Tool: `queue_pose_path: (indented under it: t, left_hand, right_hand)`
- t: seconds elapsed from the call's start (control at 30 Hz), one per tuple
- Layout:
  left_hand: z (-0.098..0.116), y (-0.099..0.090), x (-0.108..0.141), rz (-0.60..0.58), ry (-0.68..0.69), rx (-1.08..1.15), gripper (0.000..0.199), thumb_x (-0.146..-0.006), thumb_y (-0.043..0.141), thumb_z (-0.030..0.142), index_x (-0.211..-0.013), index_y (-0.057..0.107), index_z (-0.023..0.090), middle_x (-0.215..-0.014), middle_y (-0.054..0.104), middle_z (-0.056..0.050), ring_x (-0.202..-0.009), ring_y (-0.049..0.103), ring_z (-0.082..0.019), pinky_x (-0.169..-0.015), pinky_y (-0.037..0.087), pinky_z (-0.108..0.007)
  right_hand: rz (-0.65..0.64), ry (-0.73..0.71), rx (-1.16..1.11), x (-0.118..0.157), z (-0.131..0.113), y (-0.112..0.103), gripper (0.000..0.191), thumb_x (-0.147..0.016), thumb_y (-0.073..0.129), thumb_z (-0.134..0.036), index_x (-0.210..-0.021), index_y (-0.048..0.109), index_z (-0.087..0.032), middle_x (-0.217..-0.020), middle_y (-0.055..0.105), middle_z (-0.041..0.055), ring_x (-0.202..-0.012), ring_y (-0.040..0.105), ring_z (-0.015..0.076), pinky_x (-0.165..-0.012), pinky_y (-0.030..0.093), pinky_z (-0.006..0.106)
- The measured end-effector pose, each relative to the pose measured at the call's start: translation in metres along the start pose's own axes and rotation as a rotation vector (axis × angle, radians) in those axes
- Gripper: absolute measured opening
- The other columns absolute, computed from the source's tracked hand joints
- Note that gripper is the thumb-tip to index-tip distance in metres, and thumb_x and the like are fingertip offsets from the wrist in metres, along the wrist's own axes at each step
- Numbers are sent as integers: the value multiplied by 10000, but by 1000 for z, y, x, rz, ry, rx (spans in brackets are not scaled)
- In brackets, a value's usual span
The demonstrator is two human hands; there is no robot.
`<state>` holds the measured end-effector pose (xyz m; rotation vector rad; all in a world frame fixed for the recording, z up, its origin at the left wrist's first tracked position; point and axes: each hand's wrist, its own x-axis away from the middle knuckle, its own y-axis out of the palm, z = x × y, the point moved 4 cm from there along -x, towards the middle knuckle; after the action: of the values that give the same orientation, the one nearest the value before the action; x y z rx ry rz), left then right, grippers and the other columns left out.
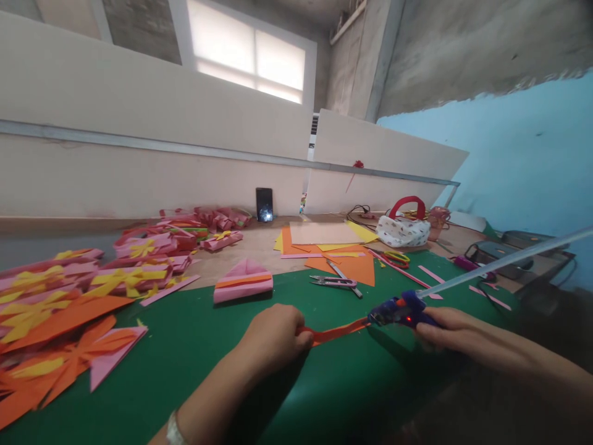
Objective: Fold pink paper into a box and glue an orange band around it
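Note:
Between the fingers of my left hand (280,330) is one end of an orange paper strip (340,332), stretched out to the right. My right hand (442,330) is wrapped round a blue glue gun (398,311), whose nozzle touches or nearly touches the strip's right end. A long clear glue stick (504,262) sticks out of the gun, and a small red light glows on its side. Just beyond my left hand a folded pink paper piece (244,283) with an orange band lies on the green mat (194,346).
Pink, yellow and orange paper flowers (74,309) pile up at the left. Snips (334,282), a cutter (344,278), scissors (396,258) and paper sheets (324,233) lie ahead. A phone (264,204) and a patterned bag (403,230) stand at the back.

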<state>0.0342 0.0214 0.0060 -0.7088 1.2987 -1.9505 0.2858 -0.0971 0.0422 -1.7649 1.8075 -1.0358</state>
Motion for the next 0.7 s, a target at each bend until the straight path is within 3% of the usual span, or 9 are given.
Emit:
queue_pose_path:
  t: [0.17, 0.47, 0.7]
  left_hand:
    - [-1, 1, -2, -26, -24, -29, 234, -697, 453, 326, -609, 632, 204, -590, 599, -37, -507, 469, -154, -451, 222, -263]
    - [-2, 4, -2, -16, -26, -33, 223, -700, 465, 331, -607, 619, 200, -582, 583, -29, -511, 465, -145, -454, 221, -260]
    - [-2, 4, -3, -24, -27, -49, 211, -701, 474, 323, -610, 622, 203, -615, 613, -38, -557, 519, -168, -461, 233, -270]
  right_hand:
    - [67, -50, 10, 6, -6, -6, 321, -722, 550, -545, -646, 647, -249, -674, 628, 48, -663, 564, 236, -583, 466, 297]
    - [-23, -75, 152, 4, -2, -7, 408, -816, 445, -564, -748, 600, -192, -734, 579, 34, -704, 526, 200, -644, 428, 280]
    - [-124, -87, 195, -3, -38, 8, 459, -776, 464, -610, -799, 628, -181, -831, 607, 50, -796, 534, 232, -698, 434, 298]
